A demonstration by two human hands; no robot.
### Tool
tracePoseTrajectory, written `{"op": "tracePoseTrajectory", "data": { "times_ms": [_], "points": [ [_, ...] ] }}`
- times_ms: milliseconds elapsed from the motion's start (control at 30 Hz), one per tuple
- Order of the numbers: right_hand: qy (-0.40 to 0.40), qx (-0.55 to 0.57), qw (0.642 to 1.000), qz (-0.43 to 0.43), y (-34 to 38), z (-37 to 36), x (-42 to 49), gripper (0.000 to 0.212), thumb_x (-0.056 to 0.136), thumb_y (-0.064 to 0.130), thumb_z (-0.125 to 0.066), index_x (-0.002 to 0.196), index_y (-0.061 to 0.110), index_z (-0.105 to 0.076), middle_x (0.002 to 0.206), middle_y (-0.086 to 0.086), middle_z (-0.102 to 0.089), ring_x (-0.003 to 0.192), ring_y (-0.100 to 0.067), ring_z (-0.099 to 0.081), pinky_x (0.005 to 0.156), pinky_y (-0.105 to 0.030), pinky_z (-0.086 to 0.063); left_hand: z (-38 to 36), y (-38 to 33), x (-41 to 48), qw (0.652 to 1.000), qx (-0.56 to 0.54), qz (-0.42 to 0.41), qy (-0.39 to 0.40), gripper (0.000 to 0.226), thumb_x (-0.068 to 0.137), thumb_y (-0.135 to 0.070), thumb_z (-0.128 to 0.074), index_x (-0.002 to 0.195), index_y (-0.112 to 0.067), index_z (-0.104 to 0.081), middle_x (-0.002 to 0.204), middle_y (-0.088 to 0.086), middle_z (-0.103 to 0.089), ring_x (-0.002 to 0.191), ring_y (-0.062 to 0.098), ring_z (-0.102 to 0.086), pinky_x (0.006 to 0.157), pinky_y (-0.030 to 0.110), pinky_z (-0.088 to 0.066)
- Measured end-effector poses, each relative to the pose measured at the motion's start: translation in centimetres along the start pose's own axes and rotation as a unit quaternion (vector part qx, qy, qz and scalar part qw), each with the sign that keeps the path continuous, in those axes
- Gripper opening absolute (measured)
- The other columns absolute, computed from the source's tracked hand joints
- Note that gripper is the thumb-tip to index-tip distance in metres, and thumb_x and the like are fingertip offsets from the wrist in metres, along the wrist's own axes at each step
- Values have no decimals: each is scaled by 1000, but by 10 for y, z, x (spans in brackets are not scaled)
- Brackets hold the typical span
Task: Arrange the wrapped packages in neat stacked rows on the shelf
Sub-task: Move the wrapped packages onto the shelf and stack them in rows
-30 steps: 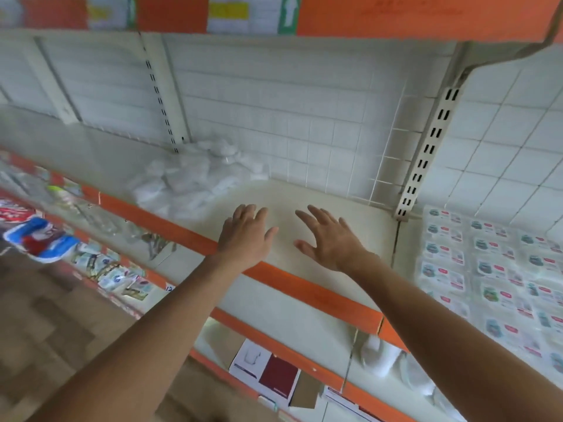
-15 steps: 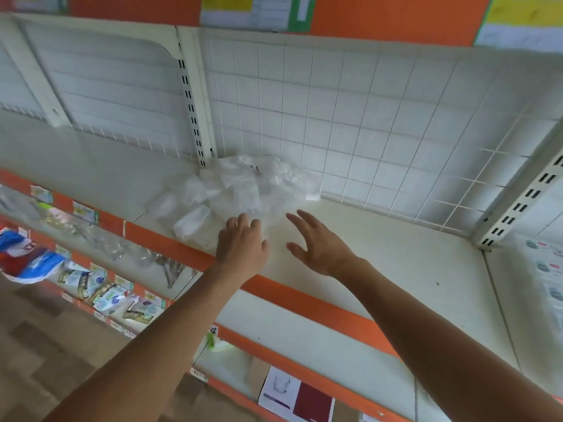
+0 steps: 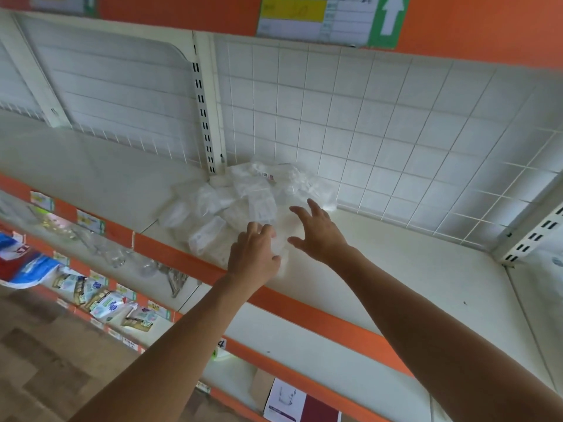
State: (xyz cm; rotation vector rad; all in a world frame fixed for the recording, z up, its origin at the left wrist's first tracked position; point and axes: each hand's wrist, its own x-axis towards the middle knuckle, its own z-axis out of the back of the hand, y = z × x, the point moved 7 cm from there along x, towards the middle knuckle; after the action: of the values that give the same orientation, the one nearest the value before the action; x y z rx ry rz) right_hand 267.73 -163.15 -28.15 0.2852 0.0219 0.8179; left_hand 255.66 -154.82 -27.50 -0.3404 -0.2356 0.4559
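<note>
**Left hand** [image 3: 254, 257]: centre of frame, back toward the camera. The fingers bend down over the near edge of the heap and lie on a clear-wrapped package [image 3: 279, 251] that shows beside the knuckles. Whether they close on it or only rest on it cannot be told.

**Right hand** [image 3: 318, 231]: just right of the left hand, slack and holding nothing, with fingers spread and thumb out to the left. The fingertips reach over the right edge of the heap; contact cannot be made out.

**Forearms**: bare, entering from the bottom edge and crossing the orange front strip [image 3: 307, 313].

**Wrapped packages** [image 3: 240, 202]: a loose heap of clear and white packs, overlapping at differing angles, not in rows. It sits on the shelf at centre frame, backed against the wire grid panel [image 3: 396, 132] at the foot of the slotted upright [image 3: 203, 117], and reaches forward almost to the front strip.

**Shelf** [image 3: 411, 269]: cream surface running toward both sides of the frame.

**Lower shelves**, left and bottom of frame:
- clear glassware [image 3: 117, 254]
- printed packets [image 3: 105, 303]
- a white and maroon box [image 3: 301, 406]

**Sign** [image 3: 387, 16]: top edge, white arrow on green.

**Floor** [image 3: 39, 360]: wood-patterned, lower left.
</note>
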Motion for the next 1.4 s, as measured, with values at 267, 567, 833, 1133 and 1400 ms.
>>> {"op": "tracePoseTrajectory", "data": {
  "times_ms": [267,567,833,1133,1400],
  "points": [
    [-46,-24,998,-24,-14,12,-6,67,80,49,-69,136,28,-39,142,-10,-34,128,-28,-38,98,-42,-45,6,-4,2,999,-3,-23,-39,39,86,-23,-60,124,-20,-51,130,3,-43,114,24,-49,91,35,-42],
    [-89,-30,987,-129,-101,60,-75,68,80,54,-66,137,30,-40,137,-6,-36,126,-24,-39,97,-37,-44,-17,-85,15,991,-63,-113,-46,34,87,-21,-59,120,-18,-54,129,3,-42,113,26,-46,89,33,-38],
    [-132,-36,956,-260,-208,105,-189,66,79,51,-68,135,29,-43,134,-6,-40,125,-25,-42,98,-38,-43,-68,-219,7,970,-116,-214,16,35,86,-19,-58,121,-17,-53,129,5,-41,116,28,-43,92,37,-37],
    [-161,-51,929,-330,-326,161,-331,67,81,53,-66,138,28,-42,135,-6,-39,126,-24,-41,90,-34,-44,-118,-388,-60,949,-106,-292,58,39,79,-20,-61,117,-17,-52,119,4,-49,113,29,-43,87,35,-37],
    [-178,-33,921,-344,-421,193,-440,68,78,54,-68,136,28,-45,132,-7,-42,122,-27,-46,89,-37,-46,-157,-517,-115,941,-92,-319,69,42,80,-27,-67,118,-16,-53,119,6,-48,116,28,-44,88,38,-43]
  ]
}}
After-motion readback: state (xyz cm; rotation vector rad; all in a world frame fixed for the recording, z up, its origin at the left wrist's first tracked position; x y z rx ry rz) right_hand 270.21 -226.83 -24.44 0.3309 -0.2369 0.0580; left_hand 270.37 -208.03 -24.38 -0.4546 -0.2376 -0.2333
